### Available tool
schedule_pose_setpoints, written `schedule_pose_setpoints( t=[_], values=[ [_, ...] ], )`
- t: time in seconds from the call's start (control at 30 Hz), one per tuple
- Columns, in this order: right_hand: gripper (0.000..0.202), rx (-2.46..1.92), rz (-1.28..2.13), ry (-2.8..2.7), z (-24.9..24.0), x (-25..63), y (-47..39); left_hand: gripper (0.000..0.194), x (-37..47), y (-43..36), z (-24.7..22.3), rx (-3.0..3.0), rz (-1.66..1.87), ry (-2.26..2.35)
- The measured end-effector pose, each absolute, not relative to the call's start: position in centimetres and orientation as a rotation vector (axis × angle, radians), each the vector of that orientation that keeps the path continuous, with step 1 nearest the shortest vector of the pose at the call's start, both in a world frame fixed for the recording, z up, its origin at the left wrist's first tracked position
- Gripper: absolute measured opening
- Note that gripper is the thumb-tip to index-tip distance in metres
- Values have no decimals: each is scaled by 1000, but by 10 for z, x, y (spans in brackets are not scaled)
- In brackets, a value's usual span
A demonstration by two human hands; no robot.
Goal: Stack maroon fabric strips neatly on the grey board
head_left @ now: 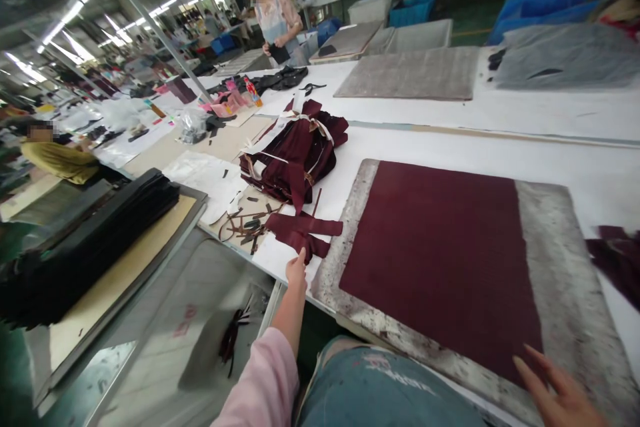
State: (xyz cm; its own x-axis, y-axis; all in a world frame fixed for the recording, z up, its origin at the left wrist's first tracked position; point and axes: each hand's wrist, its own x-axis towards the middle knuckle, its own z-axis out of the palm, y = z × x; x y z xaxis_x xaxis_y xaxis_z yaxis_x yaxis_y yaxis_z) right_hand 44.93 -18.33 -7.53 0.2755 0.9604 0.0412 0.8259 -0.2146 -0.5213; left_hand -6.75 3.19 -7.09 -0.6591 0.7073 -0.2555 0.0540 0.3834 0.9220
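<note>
My left hand (297, 269) is closed at the near end of some maroon strips (300, 230) on the table's front edge, its fingertips pinching a strip's edge. A large maroon sheet (440, 247) lies flat on a stained grey board (555, 233). Over the sheet's lower right corner is my right hand (555, 387), fingers apart and holding nothing. Behind the strips, a tied bundle of maroon pieces (295, 153) rests on the white table.
Brown scraps (247, 223) lie left of the strips. A stack of black pieces (85, 247) stands at the left. More maroon pieces (617, 260) sit at the right edge. One person (280, 20) stands across the table, another (60, 153) is at the left.
</note>
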Motion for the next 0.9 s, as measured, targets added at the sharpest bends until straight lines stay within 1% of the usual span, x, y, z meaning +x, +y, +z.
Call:
schedule_pose_setpoints(
  t=[0.1,0.2,0.3,0.4,0.5,0.57,0.63,0.7,0.73,0.77,0.83,0.87,0.9],
  values=[
    [50,-2069,452,-1644,-47,404,-153,42,-72,39,-72,547,1331,1914],
    [45,-1919,475,-1757,-27,367,-125,34,-72,40,-63,526,1471,1843],
    [39,-1789,518,-1838,-8,337,-99,27,-73,35,-40,571,1631,1760],
    [35,-1648,638,-1898,16,302,-72,24,-70,22,-4,609,1729,1602],
    [41,-1476,878,-1885,46,259,-41,18,-59,5,44,552,1778,1152],
    [50,-1316,1011,-1895,68,227,-22,21,-48,-6,74,489,1716,898],
    [59,-1161,1025,-1956,89,196,-5,27,-36,-14,97,421,1614,788],
    [65,-1019,1018,-2011,105,171,6,30,-26,-19,109,329,1532,745],
    [64,-956,1049,-2026,111,162,9,30,-21,-20,112,284,1506,731],
    [56,-904,1113,-2032,114,155,11,29,-18,-21,113,248,1488,717],
    [34,-853,1268,-2012,116,148,11,24,-12,-22,111,206,1466,691],
    [28,-859,1311,-1984,114,147,9,22,-9,-22,110,193,1456,680],
    [27,-877,1320,-1936,112,148,8,20,-6,-22,110,180,1440,671]
  ],
)
